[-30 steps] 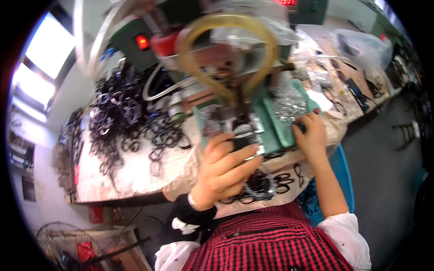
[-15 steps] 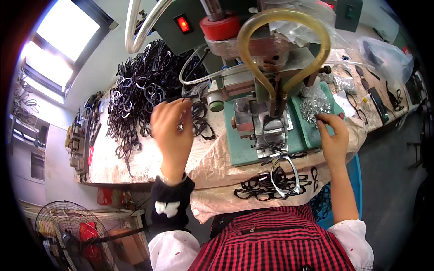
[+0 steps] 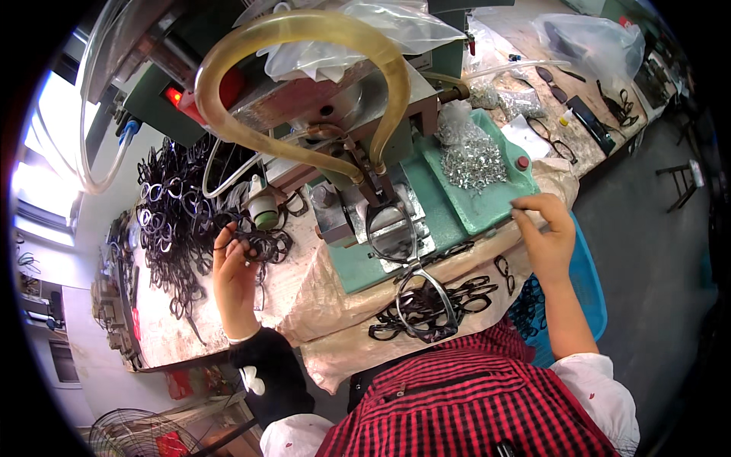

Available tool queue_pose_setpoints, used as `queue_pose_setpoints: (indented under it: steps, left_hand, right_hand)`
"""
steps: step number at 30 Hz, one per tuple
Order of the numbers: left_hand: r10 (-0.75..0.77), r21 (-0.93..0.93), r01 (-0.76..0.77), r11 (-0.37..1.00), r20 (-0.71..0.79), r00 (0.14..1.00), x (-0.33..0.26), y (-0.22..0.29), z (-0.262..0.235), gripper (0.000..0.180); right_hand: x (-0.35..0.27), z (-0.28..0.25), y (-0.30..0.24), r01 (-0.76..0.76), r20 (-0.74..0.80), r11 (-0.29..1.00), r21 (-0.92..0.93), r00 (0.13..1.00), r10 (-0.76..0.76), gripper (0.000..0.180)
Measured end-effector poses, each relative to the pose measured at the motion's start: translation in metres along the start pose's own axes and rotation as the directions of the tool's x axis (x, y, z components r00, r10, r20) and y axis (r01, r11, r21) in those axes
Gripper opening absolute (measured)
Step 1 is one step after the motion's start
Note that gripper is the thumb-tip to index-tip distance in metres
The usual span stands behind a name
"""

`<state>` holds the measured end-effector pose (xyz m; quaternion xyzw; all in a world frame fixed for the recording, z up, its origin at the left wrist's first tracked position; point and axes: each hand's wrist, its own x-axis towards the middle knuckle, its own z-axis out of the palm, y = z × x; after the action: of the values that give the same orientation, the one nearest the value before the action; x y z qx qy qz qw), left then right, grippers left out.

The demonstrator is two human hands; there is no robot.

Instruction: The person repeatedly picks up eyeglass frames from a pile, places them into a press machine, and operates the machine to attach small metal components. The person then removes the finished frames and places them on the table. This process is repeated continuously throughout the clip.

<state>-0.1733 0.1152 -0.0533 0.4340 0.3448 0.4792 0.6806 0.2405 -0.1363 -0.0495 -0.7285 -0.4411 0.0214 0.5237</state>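
Observation:
My left hand [image 3: 234,276] reaches to the left of the machine and its fingers close on a black eyeglass frame [image 3: 263,244] at the edge of a big heap of black frames [image 3: 171,221]. My right hand [image 3: 544,232] rests at the front edge of the green tray [image 3: 487,202], fingers pinched together near a pile of small silver metal parts [image 3: 472,156]; whether it holds one I cannot tell. Another frame [image 3: 390,232] sits on the machine's fixture under the yellow hose [image 3: 297,34].
A green press machine [image 3: 343,99] with a red lamp fills the middle. Finished black frames [image 3: 426,305] lie in front of it on the cloth-covered bench. A blue bin [image 3: 586,289] stands at my right. More glasses and plastic bags lie at the far right.
My left hand has dropped from the top of the frame heap down to its near edge and taken hold of a frame. My right hand stays by the green tray.

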Motion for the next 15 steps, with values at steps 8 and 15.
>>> queue_pose_setpoints:
  steps: [8,15]
  left_hand:
    - [0.093,-0.135,-0.104,0.985,-0.088,0.992,-0.013,-0.017,0.06,0.022]
    - [0.32,0.037,-0.32,0.947,-0.198,0.926,-0.047,-0.052,0.074,0.012]
  right_hand:
    - [0.054,0.092,-0.078,0.086,0.082,0.869,0.488,0.986,-0.143,0.034]
    - [0.039,0.097,-0.09,-0.125,0.18,0.781,0.612,0.984,0.016,0.044]
